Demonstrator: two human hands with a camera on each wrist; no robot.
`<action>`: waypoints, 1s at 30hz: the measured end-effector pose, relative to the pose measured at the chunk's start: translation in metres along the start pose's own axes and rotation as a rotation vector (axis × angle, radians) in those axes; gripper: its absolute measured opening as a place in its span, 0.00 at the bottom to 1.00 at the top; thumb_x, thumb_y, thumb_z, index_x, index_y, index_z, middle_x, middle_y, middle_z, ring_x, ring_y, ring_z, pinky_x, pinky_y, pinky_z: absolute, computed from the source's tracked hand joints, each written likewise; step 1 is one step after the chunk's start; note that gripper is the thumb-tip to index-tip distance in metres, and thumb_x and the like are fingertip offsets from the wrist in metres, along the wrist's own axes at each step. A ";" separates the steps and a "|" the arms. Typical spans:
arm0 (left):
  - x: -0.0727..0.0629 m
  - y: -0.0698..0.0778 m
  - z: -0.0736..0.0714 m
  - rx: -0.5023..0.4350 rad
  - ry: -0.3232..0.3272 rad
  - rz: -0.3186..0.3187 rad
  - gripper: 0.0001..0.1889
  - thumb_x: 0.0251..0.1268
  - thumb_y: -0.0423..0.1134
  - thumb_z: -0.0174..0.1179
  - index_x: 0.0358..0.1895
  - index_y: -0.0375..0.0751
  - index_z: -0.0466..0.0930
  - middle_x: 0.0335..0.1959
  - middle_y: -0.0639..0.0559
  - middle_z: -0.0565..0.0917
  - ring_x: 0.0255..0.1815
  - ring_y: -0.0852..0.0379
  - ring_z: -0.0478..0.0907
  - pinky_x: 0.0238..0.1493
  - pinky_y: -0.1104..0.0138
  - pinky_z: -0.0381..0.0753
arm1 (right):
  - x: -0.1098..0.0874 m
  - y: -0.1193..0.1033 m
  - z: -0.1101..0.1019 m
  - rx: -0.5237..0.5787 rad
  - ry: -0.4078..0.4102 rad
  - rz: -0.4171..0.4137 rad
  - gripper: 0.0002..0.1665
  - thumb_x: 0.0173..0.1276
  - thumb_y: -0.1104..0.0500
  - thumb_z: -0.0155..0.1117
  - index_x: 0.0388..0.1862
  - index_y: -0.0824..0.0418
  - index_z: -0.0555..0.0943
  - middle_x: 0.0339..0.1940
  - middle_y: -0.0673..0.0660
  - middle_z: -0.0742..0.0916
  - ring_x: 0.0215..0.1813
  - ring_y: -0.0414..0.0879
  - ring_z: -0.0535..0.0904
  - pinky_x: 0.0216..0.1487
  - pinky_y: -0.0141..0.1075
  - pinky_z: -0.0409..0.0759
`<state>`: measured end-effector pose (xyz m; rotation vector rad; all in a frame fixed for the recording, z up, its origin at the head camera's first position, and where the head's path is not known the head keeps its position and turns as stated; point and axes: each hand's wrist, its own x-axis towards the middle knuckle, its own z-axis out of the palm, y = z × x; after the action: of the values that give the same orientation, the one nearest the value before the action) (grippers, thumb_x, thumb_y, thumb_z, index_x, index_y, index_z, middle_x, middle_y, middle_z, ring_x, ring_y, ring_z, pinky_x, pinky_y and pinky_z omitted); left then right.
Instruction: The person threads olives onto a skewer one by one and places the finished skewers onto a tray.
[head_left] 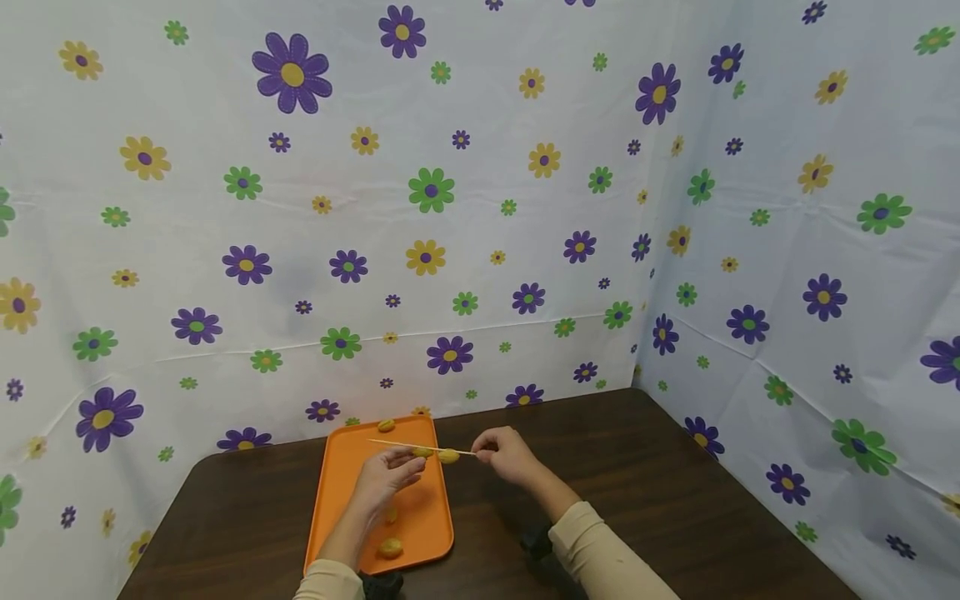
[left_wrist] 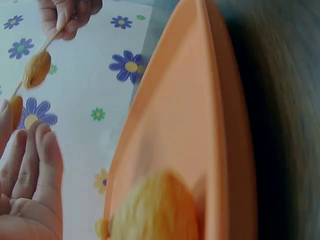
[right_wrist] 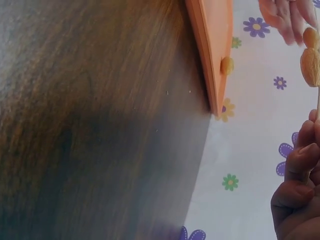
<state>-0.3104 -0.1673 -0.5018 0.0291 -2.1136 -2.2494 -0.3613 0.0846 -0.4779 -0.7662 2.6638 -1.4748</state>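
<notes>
A thin wooden skewer (head_left: 386, 442) spans the space between both hands, above the orange tray. Two wrinkled yellow-brown oval pieces are threaded on it; one piece (head_left: 448, 456) sits nearer the right hand, and the other piece (left_wrist: 16, 111) lies at the left fingertips. My right hand (head_left: 506, 454) pinches the skewer's right end. With thumb and fingertips, my left hand (head_left: 386, 479) pinches the second piece on the skewer; its other fingers are extended in the left wrist view. The skewer's far left end sticks out past the left hand, over the tray.
The orange tray (head_left: 360, 467) rests on the dark wooden table (head_left: 600, 467). Loose oval pieces lie in it: one at the far edge (head_left: 386, 426), a small one (head_left: 392, 516), and a large one (head_left: 390, 548) near the front. A flowered sheet (head_left: 495, 225) hangs behind and to the right.
</notes>
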 end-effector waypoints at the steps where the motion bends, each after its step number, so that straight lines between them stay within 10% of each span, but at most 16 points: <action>1: -0.001 0.000 -0.004 0.032 -0.018 0.004 0.21 0.68 0.35 0.68 0.60 0.26 0.79 0.50 0.37 0.86 0.51 0.43 0.85 0.51 0.56 0.86 | 0.000 0.000 0.000 0.005 0.006 0.001 0.06 0.68 0.74 0.63 0.37 0.69 0.86 0.31 0.53 0.84 0.34 0.46 0.76 0.36 0.35 0.80; 14: -0.016 0.001 -0.055 0.457 -0.072 -0.118 0.18 0.68 0.33 0.67 0.57 0.27 0.81 0.45 0.43 0.85 0.41 0.50 0.81 0.39 0.59 0.86 | -0.005 0.007 -0.013 -0.017 0.058 0.059 0.06 0.70 0.72 0.63 0.37 0.66 0.86 0.31 0.53 0.83 0.33 0.45 0.75 0.35 0.36 0.79; 21: -0.020 0.003 -0.050 0.764 -0.152 -0.082 0.14 0.61 0.38 0.74 0.46 0.34 0.86 0.35 0.49 0.84 0.31 0.55 0.77 0.31 0.63 0.81 | -0.007 0.008 -0.013 0.000 0.046 0.084 0.05 0.70 0.72 0.63 0.39 0.68 0.85 0.31 0.53 0.83 0.33 0.46 0.76 0.36 0.38 0.81; 30: -0.024 0.007 -0.038 0.842 -0.146 -0.089 0.05 0.63 0.34 0.71 0.38 0.36 0.89 0.30 0.52 0.85 0.30 0.57 0.75 0.33 0.64 0.80 | -0.010 0.011 -0.015 -0.002 0.055 0.051 0.05 0.68 0.73 0.64 0.37 0.69 0.85 0.30 0.54 0.84 0.33 0.45 0.75 0.34 0.37 0.78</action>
<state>-0.2847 -0.2046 -0.4982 -0.0076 -3.0076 -1.2566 -0.3610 0.1052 -0.4809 -0.6631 2.7030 -1.5025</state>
